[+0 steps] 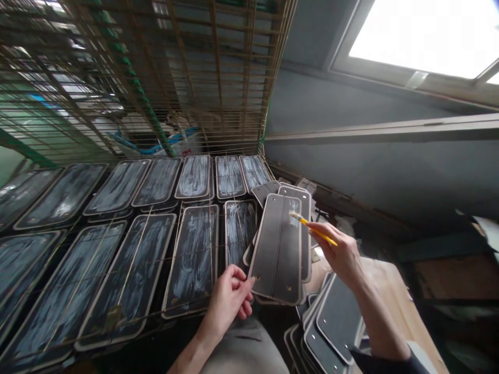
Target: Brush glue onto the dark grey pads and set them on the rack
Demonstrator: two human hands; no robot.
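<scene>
My right hand (338, 252) grips a yellow-handled paintbrush (317, 232), its bristles touching the upper right of a dark rounded panel (275, 254). A small whitish smear shows under the bristles; the rest of that panel's face is plain dark grey with a line down its middle and small rivets near the corners. At the panel's lower left corner, my left hand (231, 293) pinches the edge between thumb and fingers. Directly behind lies another dark panel (306, 249), partly covered by the first.
Rows of similar panels with streaky whitish coating (194, 254) lie to the left on a wire rack. A wire grid (218, 67) rises behind them. Uncoated panels (339, 317) are stacked at lower right, beside a wooden board (393, 306). A grey wall and bright window (421, 36) stand right.
</scene>
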